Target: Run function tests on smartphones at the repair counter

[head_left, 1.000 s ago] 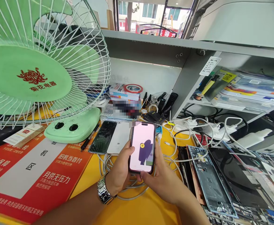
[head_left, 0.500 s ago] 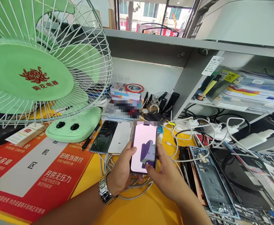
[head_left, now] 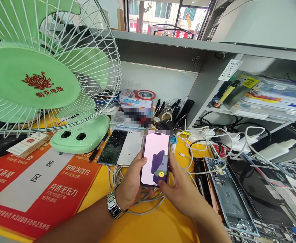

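Note:
A smartphone is held upright between both hands over the yellow table, its lit screen pale pink with a dark purple shape and a small yellow round icon low on the right. My left hand wraps the phone's left edge, thumb on the side of the glass; a metal-band watch circles that wrist. My right hand grips the right edge, with its thumb at the lower right of the screen. Behind the phone lie a cracked black phone and a white phone. Coiled white cable runs beneath my hands.
At the left, a green fan stands over a red printed mat and a cigarette packet. Phone frames and parts pile up at the right. White chargers and cables tangle below the grey shelf.
The yellow round icon has appeared on the phone's screen, and the pale, greenish picture there has shrunk. My right thumb has shifted slightly down. Both hands still hold the phone.

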A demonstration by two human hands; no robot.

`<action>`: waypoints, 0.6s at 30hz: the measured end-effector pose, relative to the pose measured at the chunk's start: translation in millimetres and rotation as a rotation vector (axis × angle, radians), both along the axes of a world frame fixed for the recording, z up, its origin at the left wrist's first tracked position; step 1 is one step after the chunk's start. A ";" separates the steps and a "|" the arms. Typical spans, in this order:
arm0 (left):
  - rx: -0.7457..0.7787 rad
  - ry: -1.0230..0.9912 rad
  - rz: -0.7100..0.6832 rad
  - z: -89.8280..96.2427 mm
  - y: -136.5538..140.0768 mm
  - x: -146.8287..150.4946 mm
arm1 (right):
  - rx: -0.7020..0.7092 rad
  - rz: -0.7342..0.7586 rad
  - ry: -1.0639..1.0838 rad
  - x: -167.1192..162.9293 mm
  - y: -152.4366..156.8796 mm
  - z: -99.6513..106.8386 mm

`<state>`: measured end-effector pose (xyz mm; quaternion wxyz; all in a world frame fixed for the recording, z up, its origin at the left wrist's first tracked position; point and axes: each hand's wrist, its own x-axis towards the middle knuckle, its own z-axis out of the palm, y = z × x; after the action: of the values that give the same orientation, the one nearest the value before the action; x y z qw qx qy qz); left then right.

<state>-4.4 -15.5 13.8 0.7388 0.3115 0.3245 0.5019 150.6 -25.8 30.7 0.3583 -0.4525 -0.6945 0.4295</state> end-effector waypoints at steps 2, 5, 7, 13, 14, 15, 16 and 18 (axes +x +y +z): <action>0.001 0.002 -0.002 -0.9 -0.4 0.3 | -0.041 0.017 -0.013 -2.3 -1.9 -1.8; 0.032 -0.012 0.041 -3.4 -1.7 1.7 | -0.089 -0.044 -0.042 -8.3 -3.0 -6.9; 0.057 -0.032 0.090 -4.3 -2.1 2.6 | -0.073 -0.102 -0.073 -11.4 -2.7 -9.8; -0.006 0.011 0.000 0.3 -2.3 1.1 | -0.057 -0.028 -0.034 -4.0 -1.3 -6.1; -0.012 0.020 -0.015 1.0 -2.3 0.6 | -0.041 -0.006 -0.031 -2.1 -1.2 -4.7; -0.012 0.024 -0.022 1.1 -2.4 0.3 | -0.032 0.003 -0.034 -1.0 -1.2 -3.8; -0.003 0.023 -0.017 0.7 -2.5 0.2 | -0.037 0.002 -0.043 -0.7 -1.3 -3.5; 0.043 0.010 0.021 -1.9 -2.7 0.8 | -0.068 -0.025 -0.057 -3.0 -1.6 -4.6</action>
<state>-3.6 -18.3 11.9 0.7250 0.3264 0.3208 0.5147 147.6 -27.4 26.1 0.3281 -0.4850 -0.6839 0.4352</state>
